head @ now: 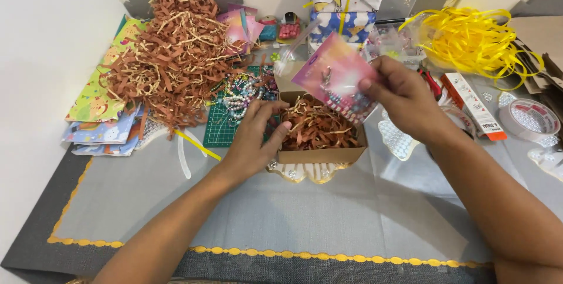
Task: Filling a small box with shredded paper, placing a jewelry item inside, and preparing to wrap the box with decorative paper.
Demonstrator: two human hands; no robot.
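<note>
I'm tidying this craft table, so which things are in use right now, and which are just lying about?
In use:
- cardboard box of brown shredded paper, left hand at its rim
- pink packet held in right hand

Lying about:
- shredded paper pile
- yellow ribbon
- tape roll
- green cutting mat
- wrapped gifts

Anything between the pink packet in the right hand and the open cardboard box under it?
Nothing visible. The pink packet hangs over the box; only brown shredded paper fills it, and the left hand rests at its left edge.
</note>
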